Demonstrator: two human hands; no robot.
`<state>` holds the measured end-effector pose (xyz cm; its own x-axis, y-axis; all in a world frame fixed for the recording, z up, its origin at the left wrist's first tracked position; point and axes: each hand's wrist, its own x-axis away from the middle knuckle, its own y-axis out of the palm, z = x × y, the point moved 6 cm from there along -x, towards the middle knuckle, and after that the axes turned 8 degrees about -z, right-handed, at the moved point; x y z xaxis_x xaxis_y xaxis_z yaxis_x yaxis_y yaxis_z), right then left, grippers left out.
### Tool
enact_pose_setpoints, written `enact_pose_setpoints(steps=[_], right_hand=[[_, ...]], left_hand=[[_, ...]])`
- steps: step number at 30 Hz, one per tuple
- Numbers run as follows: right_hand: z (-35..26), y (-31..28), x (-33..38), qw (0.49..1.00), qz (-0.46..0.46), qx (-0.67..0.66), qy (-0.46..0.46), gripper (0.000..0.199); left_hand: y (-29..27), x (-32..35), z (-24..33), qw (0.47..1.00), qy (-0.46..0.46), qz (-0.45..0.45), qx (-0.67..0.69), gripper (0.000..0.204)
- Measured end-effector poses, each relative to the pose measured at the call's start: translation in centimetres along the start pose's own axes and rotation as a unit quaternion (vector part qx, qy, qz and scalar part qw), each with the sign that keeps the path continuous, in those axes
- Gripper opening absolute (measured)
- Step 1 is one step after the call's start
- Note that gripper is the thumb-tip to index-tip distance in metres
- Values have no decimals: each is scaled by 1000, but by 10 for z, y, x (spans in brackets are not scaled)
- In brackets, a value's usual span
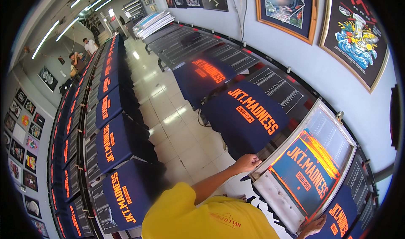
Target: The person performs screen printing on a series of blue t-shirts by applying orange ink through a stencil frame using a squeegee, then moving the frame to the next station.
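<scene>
Screen frame [276, 196] | left fingers [249, 158] curled on upper corner | right fingers [313, 227] gripping lower corner

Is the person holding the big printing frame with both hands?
Yes, the left hand grips the top corner of the printing frame, and the right hand holds its bottom edge.

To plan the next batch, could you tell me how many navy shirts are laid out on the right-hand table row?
3. One navy shirt lies far up the row, a second beside it nearer, a third partly under the screen frame; more may hide beneath.
</scene>
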<state>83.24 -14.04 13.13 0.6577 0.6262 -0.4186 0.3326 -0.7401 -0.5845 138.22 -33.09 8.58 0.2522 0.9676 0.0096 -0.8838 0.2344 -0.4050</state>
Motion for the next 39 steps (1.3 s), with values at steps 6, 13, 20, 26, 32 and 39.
enact_pose_setpoints(steps=[6,13,20,26,32,39], right_hand=[[-108,13,45,969,-245,14,-19,33],[-226,34,136,824,-434,208,-300,66],[-244,41,112,821,-411,242,-316,58],[-242,54,92,858,-319,267,-301,36],[-250,50,93,867,-274,218,-354,29],[-248,79,11,860,-195,194,-430,30]], left_hand=[[-22,51,-18,995,-52,-57,-65,43],[31,102,-20,901,-144,-404,61,42],[114,118,6,882,-4,-448,148,34],[152,123,55,788,-110,-517,315,42],[187,114,54,722,-201,-510,423,40],[209,104,32,718,-251,-451,468,46]])
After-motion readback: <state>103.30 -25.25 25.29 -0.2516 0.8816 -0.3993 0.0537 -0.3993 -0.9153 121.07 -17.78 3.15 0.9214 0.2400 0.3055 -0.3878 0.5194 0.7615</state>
